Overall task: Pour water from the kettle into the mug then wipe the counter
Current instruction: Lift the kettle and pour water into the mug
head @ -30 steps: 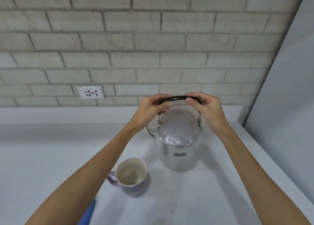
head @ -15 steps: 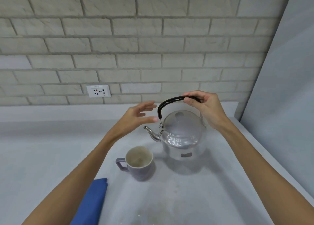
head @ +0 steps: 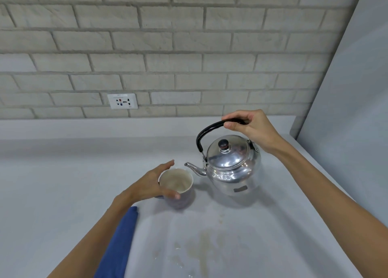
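A shiny steel kettle (head: 233, 172) with a black arched handle stands on the pale counter (head: 63, 183), lid on, spout pointing left at the mug. My right hand (head: 252, 128) is closed on the top of the handle. A purple mug (head: 180, 201) with a white, empty-looking inside stands just left of the spout. My left hand (head: 147, 185) cups the mug's left side, fingers straight and apart, thumb at the near rim. A blue cloth (head: 117, 242) lies on the counter under my left forearm.
Brownish stains and small droplets (head: 201, 248) mark the counter in front of the mug. A brick wall with a wall socket (head: 122, 101) runs along the back. A grey panel (head: 346, 131) closes off the right side.
My left hand let go of the kettle handle and dropped to the mug's side. My right hand stays on the handle. The view moved back, so the blue cloth shows more.
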Available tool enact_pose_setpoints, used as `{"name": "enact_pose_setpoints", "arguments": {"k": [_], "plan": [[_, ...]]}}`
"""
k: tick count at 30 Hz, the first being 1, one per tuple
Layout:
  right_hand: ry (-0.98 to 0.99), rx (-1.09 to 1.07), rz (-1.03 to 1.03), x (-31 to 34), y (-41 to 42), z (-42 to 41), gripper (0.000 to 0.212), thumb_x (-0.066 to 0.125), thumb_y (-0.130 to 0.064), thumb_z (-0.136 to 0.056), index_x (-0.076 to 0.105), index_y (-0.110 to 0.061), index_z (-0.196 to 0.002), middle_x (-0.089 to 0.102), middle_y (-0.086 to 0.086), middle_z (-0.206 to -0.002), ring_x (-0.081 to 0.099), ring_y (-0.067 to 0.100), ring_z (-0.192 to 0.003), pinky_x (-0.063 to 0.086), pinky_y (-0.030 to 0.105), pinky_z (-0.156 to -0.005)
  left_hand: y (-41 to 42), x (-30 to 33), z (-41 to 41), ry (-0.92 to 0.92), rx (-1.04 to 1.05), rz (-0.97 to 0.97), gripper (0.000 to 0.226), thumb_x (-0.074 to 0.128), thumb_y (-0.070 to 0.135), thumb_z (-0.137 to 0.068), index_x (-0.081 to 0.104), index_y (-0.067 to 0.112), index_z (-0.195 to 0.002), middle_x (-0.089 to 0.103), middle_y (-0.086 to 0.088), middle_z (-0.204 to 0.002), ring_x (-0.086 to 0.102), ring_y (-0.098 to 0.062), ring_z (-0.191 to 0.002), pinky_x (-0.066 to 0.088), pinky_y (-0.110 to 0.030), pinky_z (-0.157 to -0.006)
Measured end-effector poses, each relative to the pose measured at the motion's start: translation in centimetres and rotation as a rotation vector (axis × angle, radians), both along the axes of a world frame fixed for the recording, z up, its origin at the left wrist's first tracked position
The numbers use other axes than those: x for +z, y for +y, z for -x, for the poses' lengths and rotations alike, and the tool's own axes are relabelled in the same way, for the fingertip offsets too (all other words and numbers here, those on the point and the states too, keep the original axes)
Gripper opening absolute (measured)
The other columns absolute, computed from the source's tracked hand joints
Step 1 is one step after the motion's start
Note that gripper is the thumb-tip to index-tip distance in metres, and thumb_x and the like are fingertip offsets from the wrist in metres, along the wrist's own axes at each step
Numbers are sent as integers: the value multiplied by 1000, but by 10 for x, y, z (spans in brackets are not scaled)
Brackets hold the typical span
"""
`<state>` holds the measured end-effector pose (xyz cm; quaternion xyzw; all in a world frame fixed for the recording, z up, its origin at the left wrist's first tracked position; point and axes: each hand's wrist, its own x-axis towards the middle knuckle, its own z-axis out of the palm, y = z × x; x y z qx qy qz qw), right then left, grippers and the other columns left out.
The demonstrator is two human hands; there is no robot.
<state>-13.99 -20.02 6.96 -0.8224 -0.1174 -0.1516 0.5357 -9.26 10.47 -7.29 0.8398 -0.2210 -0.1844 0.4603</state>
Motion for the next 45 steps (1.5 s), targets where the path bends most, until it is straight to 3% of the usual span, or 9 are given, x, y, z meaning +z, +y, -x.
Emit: {"name": "enact_pose_setpoints", "arguments": {"k": [2, 5, 12, 20, 26, 32, 39, 45], "plan": [[11, 6, 20, 1, 2, 1, 17, 74, -12, -81, 74, -16, -97, 75, -2, -97, 68, 6, -95, 50, 15, -89, -1, -2, 0, 11, 17, 11, 110, 91, 54, -42, 35, 49, -136, 44, 26, -137, 47, -3, -124, 57, -17, -77], [23, 2, 68, 2, 3, 1, 17, 75, -14, -80, 74, -15, -98, 75, -1, -98, 68, 9, -97, 50, 19, -92, -3, -7, 1, 48, 58, 54, 100, 92, 50, -41, 44, 52, -128, 51, 21, -125, 58, -9, -111, 61, -29, -75], [31, 14, 157, 9, 6, 3, 19, 75, -15, -81, 75, -15, -99, 74, -6, -98, 68, 2, -96, 49, 11, -87, -5, -10, 2, 65, 83, 89, 90, 92, 54, -36, 47, 64, -113, 55, 21, -118, 62, -6, -102, 60, -23, -65], [27, 21, 203, 15, 6, 8, 19, 75, -13, -80, 75, -14, -98, 75, -4, -97, 69, 4, -93, 50, 13, -86, -6, -13, 0, 66, 101, 95, 96, 93, 52, -37, 47, 57, -121, 56, 21, -116, 64, 3, -95, 61, -26, -64], [30, 16, 206, 19, 7, 11, 17, 76, -11, -79, 76, -15, -95, 75, -3, -93, 69, 1, -87, 48, 6, -78, -6, -13, 1, 71, 104, 113, 98, 94, 50, -38, 48, 53, -124, 57, 18, -117, 63, -4, -100, 61, -26, -65], [33, 10, 233, 23, 7, 14, 17, 76, -12, -79, 76, -15, -95, 75, -5, -92, 68, -2, -84, 48, 7, -80, -6, -12, 2, 79, 100, 115, 100, 94, 48, -39, 47, 49, -127, 57, 16, -118, 62, -6, -103, 61, -26, -66], [26, -5, 275, 29, 10, 16, 18, 76, -13, -79, 76, -14, -97, 76, 1, -95, 69, 10, -93, 51, 19, -89, -7, -13, 2, 68, 106, 111, 95, 94, 51, -37, 48, 57, -120, 57, 17, -115, 64, -3, -96, 61, -25, -63], [16, -5, 291, 36, 12, 15, 17, 76, -13, -79, 76, -16, -96, 76, 0, -91, 70, 10, -91, 52, 24, -91, -6, -13, 2, 62, 109, 101, 96, 93, 51, -38, 47, 56, -121, 55, 16, -118, 61, -7, -102, 60, -24, -64]]}}
